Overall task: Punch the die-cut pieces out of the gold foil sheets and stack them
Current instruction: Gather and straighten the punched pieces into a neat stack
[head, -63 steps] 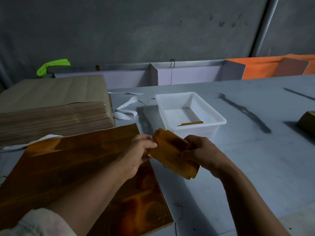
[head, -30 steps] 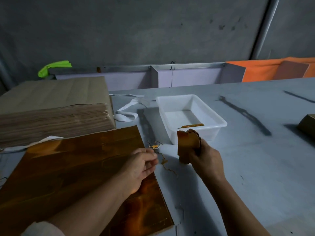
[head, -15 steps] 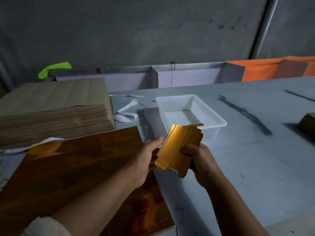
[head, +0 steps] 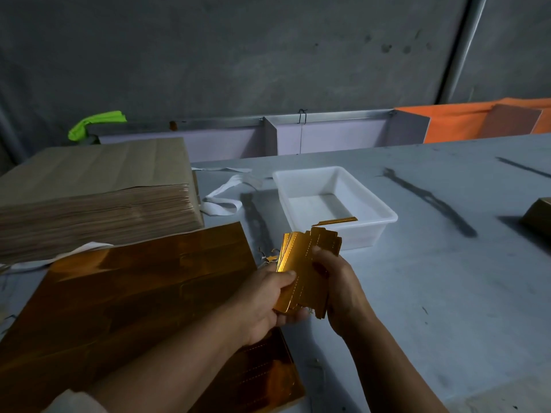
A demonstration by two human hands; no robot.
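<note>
- Grey desk [head: 447,293], dim concrete wall behind.
- Bundle of punched gold pieces [head: 301,272] is held clear of the desk between both hands. It is fanned a little, its long axis running away from the person.
- Left hand [head: 265,302] curls under the lower left edge, thumb on the face. Right hand [head: 340,287] wraps round the right edge. Both grip.
- White tray [head: 384,217] sits just beyond the bundle's far end; the right hand is nearer to it.
- Gold strip [head: 337,221] lies in the tray, possibly offcut; too small to tell.
- Gold foil sheets [head: 134,308] lie flat to the left, under the left forearm.
</note>
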